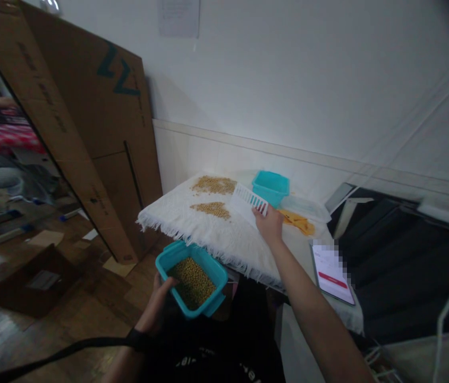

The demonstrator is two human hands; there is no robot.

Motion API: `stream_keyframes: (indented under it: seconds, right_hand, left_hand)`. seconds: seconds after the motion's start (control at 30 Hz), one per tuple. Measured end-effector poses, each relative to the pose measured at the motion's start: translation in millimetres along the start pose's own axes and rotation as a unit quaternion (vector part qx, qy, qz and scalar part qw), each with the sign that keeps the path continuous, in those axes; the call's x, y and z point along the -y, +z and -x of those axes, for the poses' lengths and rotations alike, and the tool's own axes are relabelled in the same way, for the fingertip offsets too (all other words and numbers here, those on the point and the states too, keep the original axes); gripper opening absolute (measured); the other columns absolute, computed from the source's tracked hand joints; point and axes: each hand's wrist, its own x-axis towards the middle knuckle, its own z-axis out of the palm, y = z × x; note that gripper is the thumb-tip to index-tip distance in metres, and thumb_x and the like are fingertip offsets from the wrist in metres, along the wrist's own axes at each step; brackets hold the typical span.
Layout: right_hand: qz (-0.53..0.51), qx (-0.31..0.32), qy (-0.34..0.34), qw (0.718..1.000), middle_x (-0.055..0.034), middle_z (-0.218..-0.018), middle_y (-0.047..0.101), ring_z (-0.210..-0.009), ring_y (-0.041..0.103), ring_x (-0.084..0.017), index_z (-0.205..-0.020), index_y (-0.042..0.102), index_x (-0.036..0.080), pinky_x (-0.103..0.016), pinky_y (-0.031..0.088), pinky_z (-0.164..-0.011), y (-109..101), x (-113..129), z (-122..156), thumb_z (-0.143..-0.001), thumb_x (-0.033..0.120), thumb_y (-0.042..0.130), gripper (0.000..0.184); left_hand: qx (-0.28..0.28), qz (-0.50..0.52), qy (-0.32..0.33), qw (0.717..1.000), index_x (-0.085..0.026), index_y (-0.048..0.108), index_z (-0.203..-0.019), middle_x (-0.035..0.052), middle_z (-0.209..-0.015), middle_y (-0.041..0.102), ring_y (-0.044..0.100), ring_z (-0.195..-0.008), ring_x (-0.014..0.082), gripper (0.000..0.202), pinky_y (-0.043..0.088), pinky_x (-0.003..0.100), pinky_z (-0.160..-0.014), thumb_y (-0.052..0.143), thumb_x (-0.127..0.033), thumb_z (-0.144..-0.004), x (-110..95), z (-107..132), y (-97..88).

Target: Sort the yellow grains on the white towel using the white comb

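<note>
My left hand [162, 295] grips the side of a teal plastic tub [220, 276], thumb over its rim. Inside the tub lie many small tan-yellow beans [194, 279], perhaps soybeans, and the tub sits just below the table's fringed front edge. With my right hand [269, 222] I hold a white slotted plastic piece [244, 206] by its right end, above the white cloth [180, 213]. Left of that piece, loose beans lie on the cloth in two patches: a far patch [214, 185] and a nearer patch [211, 209].
Behind my right hand stands a second teal tub [271, 183], beside a clear plastic lid [304, 206] and an orange cloth [298, 222]. A phone [333, 274] lies at the table's right. A large cardboard box [100, 122] rises on the left; another person's hand [5, 102] shows beyond it.
</note>
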Motion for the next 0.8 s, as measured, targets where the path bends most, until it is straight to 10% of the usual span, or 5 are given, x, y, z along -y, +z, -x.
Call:
stream_keyframes:
  seconds: [0.8]
  right_hand:
    - [-0.119,-0.018,-0.073,0.990,-0.0009,-0.059,0.061,-0.056,0.056,-0.018,-0.071,0.057,0.024,-0.029,0.044,-0.058,-3.6,20.9,18.4,-0.085,0.052,0.058,0.031]
  left_hand:
    - [0.052,-0.027,-0.031,0.998,-0.039,0.035,-0.154,0.0130,-0.145,0.062,0.077,-0.097,0.0316,0.088,0.065,0.043,-0.069,0.080,-0.052,-0.080,0.5,7.1,0.2]
